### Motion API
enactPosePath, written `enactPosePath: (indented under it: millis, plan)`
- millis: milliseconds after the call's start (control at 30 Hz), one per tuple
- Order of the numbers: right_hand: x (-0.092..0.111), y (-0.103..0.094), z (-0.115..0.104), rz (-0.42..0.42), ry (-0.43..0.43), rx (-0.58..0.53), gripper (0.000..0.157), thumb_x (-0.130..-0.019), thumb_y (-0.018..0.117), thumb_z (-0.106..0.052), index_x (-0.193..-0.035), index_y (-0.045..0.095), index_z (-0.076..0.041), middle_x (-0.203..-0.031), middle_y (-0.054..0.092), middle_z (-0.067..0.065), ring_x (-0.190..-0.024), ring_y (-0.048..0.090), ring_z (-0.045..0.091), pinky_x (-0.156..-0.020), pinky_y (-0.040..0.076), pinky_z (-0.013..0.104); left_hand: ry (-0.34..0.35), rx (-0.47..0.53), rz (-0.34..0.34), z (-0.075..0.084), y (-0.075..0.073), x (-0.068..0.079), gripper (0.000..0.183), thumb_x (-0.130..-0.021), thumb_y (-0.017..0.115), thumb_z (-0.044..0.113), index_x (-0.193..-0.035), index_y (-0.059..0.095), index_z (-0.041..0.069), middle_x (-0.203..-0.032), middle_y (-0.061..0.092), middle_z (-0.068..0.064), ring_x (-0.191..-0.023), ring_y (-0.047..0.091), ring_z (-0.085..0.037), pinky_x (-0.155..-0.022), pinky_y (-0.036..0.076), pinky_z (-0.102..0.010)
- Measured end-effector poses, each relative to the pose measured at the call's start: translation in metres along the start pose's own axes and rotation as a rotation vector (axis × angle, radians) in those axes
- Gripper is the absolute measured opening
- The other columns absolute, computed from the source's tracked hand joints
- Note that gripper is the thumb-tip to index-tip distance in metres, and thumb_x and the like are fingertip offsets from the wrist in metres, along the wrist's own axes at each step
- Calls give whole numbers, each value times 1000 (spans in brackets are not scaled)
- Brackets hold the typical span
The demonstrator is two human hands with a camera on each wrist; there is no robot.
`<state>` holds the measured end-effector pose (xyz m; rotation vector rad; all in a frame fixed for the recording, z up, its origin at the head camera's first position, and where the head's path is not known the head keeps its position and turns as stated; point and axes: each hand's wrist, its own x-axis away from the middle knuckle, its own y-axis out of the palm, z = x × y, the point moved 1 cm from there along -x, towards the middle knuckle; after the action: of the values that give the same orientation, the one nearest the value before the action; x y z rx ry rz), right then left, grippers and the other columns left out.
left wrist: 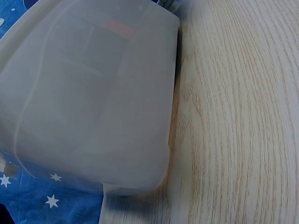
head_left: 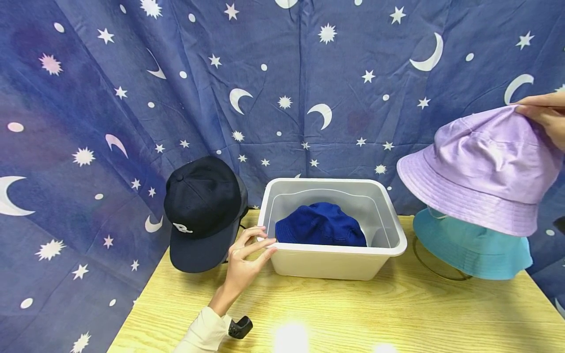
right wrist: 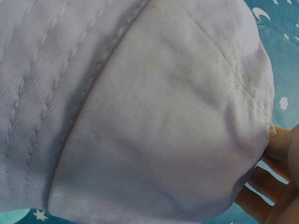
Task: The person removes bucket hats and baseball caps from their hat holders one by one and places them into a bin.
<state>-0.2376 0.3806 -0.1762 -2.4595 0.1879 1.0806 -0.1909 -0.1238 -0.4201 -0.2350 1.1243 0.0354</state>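
Observation:
Raised at the right of the head view, my right hand [head_left: 549,117] pinches the crown top of a lilac bucket hat [head_left: 485,166]. In the right wrist view the hat [right wrist: 159,112] fills most of the picture, with the fingers [right wrist: 261,184] at its edge. My left hand [head_left: 243,262] holds the left front corner of a whitish plastic bin [head_left: 326,264], fingertips on the rim and thumb at the front. The left wrist view shows the bin's side [left wrist: 93,102], without the hand. A dark blue cloth hat [head_left: 320,225] lies inside the bin.
A turquoise bucket hat [head_left: 476,250] sits on a wire stand [head_left: 437,274] right of the bin, partly behind the lilac hat. Left stands a black cap [head_left: 200,211] with a white letter. Behind the wooden table [head_left: 353,314] hangs a starry blue curtain [head_left: 282,59].

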Motion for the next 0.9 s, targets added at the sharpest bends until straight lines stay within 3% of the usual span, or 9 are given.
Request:
enactPosePath:
  millis: [233, 367, 567, 800, 900]
  plan:
    - [2, 9, -18, 25, 22, 67, 38, -95, 57, -11, -90, 68, -47, -83, 62, -35, -71, 52, -19, -63, 33, -3, 7, 7, 0, -1, 0, 1, 29, -60, 79, -15, -86, 74, -4, -94, 63, -15, -94, 57, -43, -84, 50, -28]
    - [1, 17, -27, 70, 20, 117, 44, -91, 58, 1, -90, 70, -41, -79, 62, -33, -66, 54, -18, -60, 38, -2, 5, 7, 0, -1, 0, 1, 29, -60, 79, -15, -86, 74, -4, -94, 62, -15, -94, 56, -44, -83, 50, -26]
    - [-1, 27, -34, 50, -5, 69, 36, -87, 61, 5, -89, 74, -28, -77, 66, -26, -63, 57, -13, -58, 42, 1, 4, 6, 1, 0, 0, 0, 29, -60, 79, -15, -86, 73, -4, -94, 62, -15, -96, 57, -40, -82, 50, -26]
    - [0, 35, -46, 5, 67, 282, 49, -87, 61, 4, -86, 67, -45, -73, 56, -40, -59, 50, -19, -56, 38, -2, 10, 4, 0, -1, 0, 0, 29, -59, 79, -16, -86, 73, -5, -93, 62, -15, -99, 58, -32, -80, 50, -26]
    - [0, 39, -52, -11, 97, 372, 40, -86, 65, -2, -90, 69, -42, -70, 53, -41, -54, 47, -17, -51, 37, -1, 13, 3, 0, -1, 0, 0, 29, -59, 79, -16, -85, 73, -5, -93, 62, -15, -100, 58, -31, -79, 50, -27]
